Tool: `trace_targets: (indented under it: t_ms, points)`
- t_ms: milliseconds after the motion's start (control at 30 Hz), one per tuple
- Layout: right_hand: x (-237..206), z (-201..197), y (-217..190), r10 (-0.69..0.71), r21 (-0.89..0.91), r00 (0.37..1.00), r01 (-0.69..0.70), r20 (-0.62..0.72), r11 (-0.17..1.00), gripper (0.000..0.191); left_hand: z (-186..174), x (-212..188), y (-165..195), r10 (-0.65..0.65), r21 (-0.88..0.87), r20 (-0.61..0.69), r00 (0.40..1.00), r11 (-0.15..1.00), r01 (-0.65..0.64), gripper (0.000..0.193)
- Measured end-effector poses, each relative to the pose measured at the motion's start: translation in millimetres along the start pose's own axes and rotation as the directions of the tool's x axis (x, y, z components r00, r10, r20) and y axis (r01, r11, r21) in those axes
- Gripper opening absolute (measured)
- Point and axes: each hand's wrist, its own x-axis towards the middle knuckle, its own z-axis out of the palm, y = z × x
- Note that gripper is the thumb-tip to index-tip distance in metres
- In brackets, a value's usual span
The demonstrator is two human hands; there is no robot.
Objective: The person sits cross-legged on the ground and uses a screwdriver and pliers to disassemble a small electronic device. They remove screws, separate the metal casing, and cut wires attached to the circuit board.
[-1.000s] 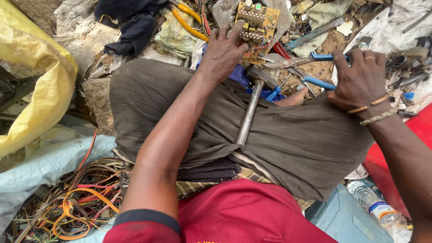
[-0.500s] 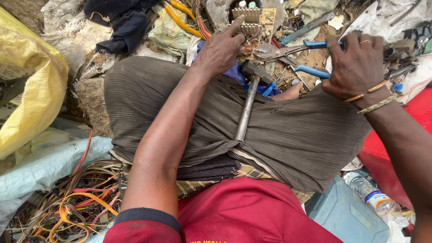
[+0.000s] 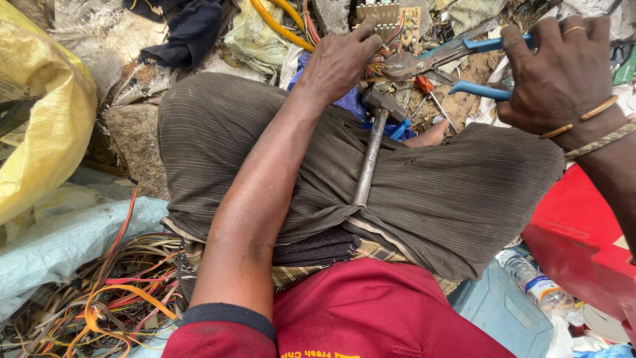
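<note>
Head view: circuit board (image 3: 391,16) cut off at the top edge and partly hidden behind the left hand (image 3: 338,63), whose grip is closed on its wires; right hand (image 3: 560,73) closed around the blue-handled pliers (image 3: 457,56), jaws at the board's wires. Hammer (image 3: 372,146) rests in the lap. Littered ground: yellow sack (image 3: 40,132) left, tangled wires (image 3: 99,298) lower left, red box (image 3: 583,245) right; little open room.

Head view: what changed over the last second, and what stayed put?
The right hand took hold of the blue-handled cutters and brought their jaws to the wires at the circuit board. The left hand kept its grip on the board. The hammer stayed on the lap.
</note>
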Motion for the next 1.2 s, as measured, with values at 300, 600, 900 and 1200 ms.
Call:
trace_targets:
  t_ms: [300,600,900,1200]
  points:
    - [-9.4,-2.5,13.9,0.012,-0.051,1.0,-0.011,0.003,0.999,0.06,-7.4,3.1,6.6,0.042,0.038,-0.239,0.97,0.999,-0.034,0.018]
    - [-3.1,7.1,20.7,0.016,0.004,1.0,-0.016,0.023,1.0,0.059,-16.1,10.6,6.2,0.154,0.106,-0.339,0.928,0.987,-0.125,0.018]
    - [21.2,-9.0,13.1,0.04,0.051,0.969,-0.055,0.245,0.997,0.078,-12.2,26.9,9.8,0.094,-0.061,-0.26,0.961,0.992,-0.113,0.01]
    - [21.4,-10.3,0.2,0.077,0.144,0.907,-0.148,0.414,0.978,0.078,0.4,27.5,20.2,0.053,-0.154,-0.256,0.965,0.983,-0.095,0.014]
